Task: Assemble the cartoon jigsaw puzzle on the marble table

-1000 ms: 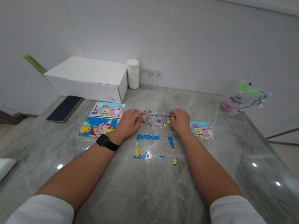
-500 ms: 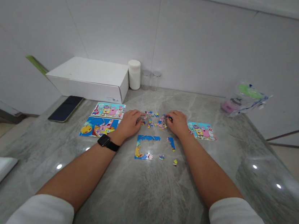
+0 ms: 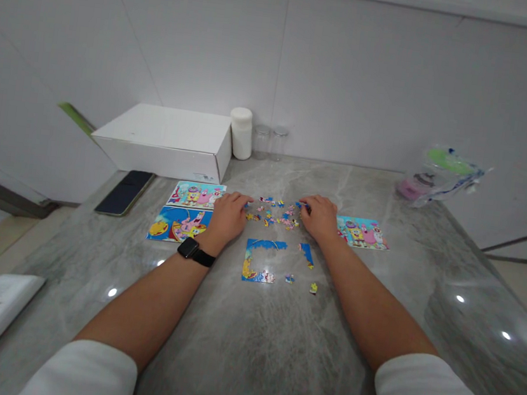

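Loose jigsaw puzzle pieces (image 3: pixel 269 215) lie in a small heap on the grey table between my hands. My left hand (image 3: pixel 231 214) rests at the heap's left side, fingers stretched out, with nothing visible in them. At the right side, my right hand (image 3: pixel 319 216) has its fingers apart, the fingertips by a blue puzzle piece (image 3: pixel 298 204); whether they touch it is too small to tell. Nearer me lies a partly joined puzzle border (image 3: pixel 247 266), its left side and parts of top and bottom linked. A joined blue corner section (image 3: pixel 306 253) and two single pieces, one a yellow piece (image 3: pixel 313 288), lie right of it.
Cartoon picture cards (image 3: pixel 178 224) lie left of my left hand, another picture card (image 3: pixel 363 233) beyond my right wrist. Behind stand a white box (image 3: pixel 165 140), a white bottle (image 3: pixel 241 134) and two clear jars. A phone (image 3: pixel 124 193) lies left, a plastic bag (image 3: pixel 443 175) back right.
The view has shifted slightly, so everything sits a little further right. My hands stay at the two sides of the heap, with only small finger movements.
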`<state>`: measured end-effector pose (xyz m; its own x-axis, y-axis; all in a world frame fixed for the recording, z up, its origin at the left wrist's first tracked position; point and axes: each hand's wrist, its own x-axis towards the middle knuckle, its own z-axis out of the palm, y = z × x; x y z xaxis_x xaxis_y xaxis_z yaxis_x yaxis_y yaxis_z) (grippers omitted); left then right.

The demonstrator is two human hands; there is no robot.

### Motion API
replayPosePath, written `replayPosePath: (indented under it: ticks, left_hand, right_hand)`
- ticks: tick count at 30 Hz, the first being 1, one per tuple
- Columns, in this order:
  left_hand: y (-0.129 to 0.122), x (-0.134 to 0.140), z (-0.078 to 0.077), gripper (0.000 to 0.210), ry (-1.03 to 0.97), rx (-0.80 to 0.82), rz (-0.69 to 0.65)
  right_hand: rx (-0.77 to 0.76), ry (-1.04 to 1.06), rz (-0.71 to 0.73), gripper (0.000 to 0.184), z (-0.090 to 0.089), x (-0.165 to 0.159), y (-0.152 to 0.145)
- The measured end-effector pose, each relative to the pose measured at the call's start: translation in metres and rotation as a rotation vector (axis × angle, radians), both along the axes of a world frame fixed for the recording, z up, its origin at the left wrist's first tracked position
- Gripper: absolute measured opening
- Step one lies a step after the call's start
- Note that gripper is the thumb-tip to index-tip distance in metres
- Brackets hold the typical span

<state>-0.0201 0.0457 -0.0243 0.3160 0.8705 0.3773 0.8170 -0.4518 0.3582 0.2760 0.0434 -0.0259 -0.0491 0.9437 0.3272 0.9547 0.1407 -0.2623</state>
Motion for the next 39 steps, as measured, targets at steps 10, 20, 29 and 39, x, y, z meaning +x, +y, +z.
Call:
replayPosePath:
  ticks: [10,20,29,39]
  left_hand:
    - [-0.001,0.001,0.0,0.031,0.011,-0.031,-0.028]
    - [0.005,-0.003,-0.002,0.04,0.016,-0.016,-0.018]
    - [0.007,-0.004,0.0,0.034,-0.141,0.051,0.215]
    - [0.016,-0.015,0.001,0.045,-0.441,-0.12,0.324]
  right_hand:
    - [-0.053,0.016,0.472,0.033,0.005,-0.01,-0.004]
    - [-0.064,0.018,0.404,0.041,0.002,-0.006,0.0]
    - [-0.092,0.017,0.595,0.044,0.005,-0.019,-0.007]
    - [-0.027,0.055,0.442,0.041,0.006,-0.012,-0.004]
